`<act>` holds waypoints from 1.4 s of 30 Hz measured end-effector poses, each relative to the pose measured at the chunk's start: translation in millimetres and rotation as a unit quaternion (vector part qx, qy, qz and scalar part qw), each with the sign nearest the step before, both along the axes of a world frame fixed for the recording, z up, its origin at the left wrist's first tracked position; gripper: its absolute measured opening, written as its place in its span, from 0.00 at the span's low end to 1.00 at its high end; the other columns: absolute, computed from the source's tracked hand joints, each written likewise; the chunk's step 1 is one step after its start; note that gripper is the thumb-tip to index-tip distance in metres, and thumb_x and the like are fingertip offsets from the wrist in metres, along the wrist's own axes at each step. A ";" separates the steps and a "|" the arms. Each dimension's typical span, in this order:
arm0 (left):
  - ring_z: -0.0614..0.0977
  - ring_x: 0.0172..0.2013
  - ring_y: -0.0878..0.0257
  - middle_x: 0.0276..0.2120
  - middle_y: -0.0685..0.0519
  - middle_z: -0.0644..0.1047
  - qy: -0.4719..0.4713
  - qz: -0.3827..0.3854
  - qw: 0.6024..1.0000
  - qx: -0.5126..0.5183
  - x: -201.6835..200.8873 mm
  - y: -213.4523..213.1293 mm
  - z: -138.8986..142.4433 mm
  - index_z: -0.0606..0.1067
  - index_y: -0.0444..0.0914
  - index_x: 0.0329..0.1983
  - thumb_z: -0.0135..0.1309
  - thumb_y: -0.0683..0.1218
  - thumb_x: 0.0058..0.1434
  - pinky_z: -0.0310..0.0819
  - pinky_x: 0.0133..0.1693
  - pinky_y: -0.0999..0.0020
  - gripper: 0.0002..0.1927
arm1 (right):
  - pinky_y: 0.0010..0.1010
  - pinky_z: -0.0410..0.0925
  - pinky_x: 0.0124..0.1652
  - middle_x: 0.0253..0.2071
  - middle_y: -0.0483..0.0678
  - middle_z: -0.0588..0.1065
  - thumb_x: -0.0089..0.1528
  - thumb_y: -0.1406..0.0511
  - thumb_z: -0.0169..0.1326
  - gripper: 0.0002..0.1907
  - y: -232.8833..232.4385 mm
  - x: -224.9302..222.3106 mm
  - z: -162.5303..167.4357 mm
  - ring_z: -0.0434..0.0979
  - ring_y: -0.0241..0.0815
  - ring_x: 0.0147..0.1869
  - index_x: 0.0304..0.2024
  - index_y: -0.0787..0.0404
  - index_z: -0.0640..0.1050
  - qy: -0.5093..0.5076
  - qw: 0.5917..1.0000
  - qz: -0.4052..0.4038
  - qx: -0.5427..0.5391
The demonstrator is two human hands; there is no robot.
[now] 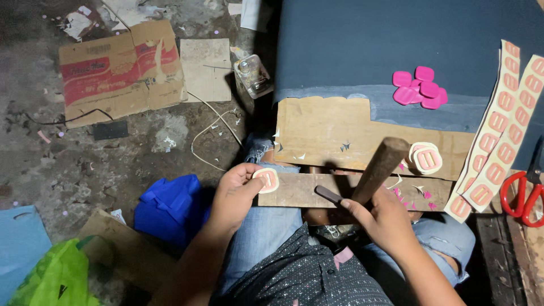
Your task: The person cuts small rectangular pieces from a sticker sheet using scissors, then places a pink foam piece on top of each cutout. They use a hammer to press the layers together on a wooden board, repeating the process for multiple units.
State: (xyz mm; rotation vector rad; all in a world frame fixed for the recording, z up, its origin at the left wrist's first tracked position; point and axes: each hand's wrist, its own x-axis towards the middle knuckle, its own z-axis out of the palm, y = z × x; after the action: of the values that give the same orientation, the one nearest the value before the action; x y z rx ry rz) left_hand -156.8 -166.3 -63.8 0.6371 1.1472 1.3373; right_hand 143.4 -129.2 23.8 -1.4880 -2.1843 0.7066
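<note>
Low in the frame, the right hand grips a stiff, weighty wooden mallet and dark punch. At centre, the left hand pinches a light, bendable pink-and-cream cutout by its edge over a wooden board.

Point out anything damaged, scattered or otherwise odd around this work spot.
Small pink offcuts lie scattered on the wooden board beside the right hand. On the floor, the flattened cardboard box is torn and peeling. The left hand holds a cut-out pink piece, which looks intact.
</note>
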 end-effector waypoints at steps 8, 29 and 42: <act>0.82 0.35 0.66 0.35 0.49 0.82 0.044 -0.005 0.998 -0.053 1.6 6.4 -3.0 0.77 0.30 0.43 0.54 0.34 0.58 0.78 0.41 0.71 0.10 | 0.42 0.72 0.37 0.33 0.54 0.81 0.57 0.53 0.60 0.22 25.3 -55.8 28.3 0.83 0.54 0.34 0.48 0.60 0.76 -0.004 0.989 -0.011 -0.150; 0.81 0.29 0.69 0.30 0.51 0.81 0.075 0.024 0.996 -0.044 -0.8 10.5 0.9 0.77 0.31 0.37 0.60 0.36 0.56 0.77 0.35 0.75 0.07 | 0.50 0.71 0.40 0.32 0.64 0.78 0.54 0.55 0.65 0.26 81.6 -117.4 31.0 0.79 0.65 0.40 0.43 0.67 0.72 -0.118 0.978 0.148 -0.089; 0.84 0.33 0.62 0.33 0.46 0.84 0.016 -0.024 0.995 -0.100 -15.8 11.4 7.6 0.78 0.29 0.37 0.61 0.35 0.55 0.78 0.38 0.71 0.07 | 0.53 0.69 0.36 0.27 0.60 0.77 0.56 0.56 0.62 0.23 67.4 -120.9 24.9 0.78 0.65 0.36 0.44 0.62 0.69 -0.106 0.982 0.146 -0.058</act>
State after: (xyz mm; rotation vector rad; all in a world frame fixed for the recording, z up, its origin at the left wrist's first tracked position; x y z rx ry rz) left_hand -172.5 -154.9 -56.2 0.5377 1.2654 1.1588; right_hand 22.4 -61.8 48.7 -1.3653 -2.6010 0.8136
